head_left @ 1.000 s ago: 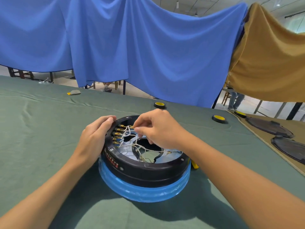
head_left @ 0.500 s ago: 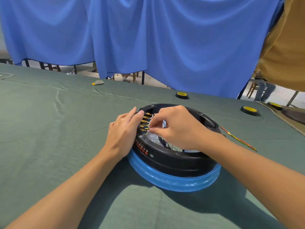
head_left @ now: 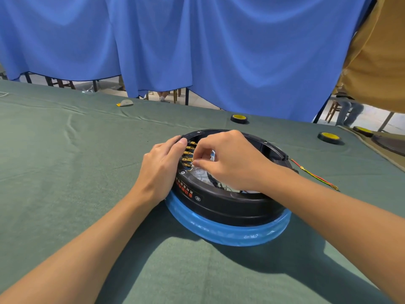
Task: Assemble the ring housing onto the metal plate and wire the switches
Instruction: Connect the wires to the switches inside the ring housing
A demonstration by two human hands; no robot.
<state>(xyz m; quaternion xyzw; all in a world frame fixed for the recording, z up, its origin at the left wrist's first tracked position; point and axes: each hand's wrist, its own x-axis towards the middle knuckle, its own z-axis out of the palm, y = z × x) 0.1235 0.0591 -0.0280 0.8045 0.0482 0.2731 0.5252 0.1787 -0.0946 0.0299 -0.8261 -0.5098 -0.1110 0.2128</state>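
Observation:
A black ring housing (head_left: 228, 207) stands on a blue-wrapped base (head_left: 232, 233) on the green table cloth. Brass switch terminals (head_left: 188, 153) line its inner left wall, with white wires below them. My left hand (head_left: 161, 170) holds the housing's outer left rim, fingers lying along the top edge. My right hand (head_left: 230, 163) reaches inside the ring and pinches a white wire end right at the lower terminals. The metal plate inside is mostly hidden by my right hand. A red, yellow and green wire lead (head_left: 315, 176) trails out of the housing's right side.
Two black-and-yellow tape rolls (head_left: 239, 118) (head_left: 329, 137) lie beyond the housing, a third (head_left: 362, 131) at the far right by dark round plates (head_left: 390, 143). A small grey and yellow object (head_left: 125, 103) lies far left. Blue and tan cloths hang behind the table.
The view has swung left and drawn closer. My right hand has moved from the upper terminals down to the lower ones. My left hand has stayed on the rim.

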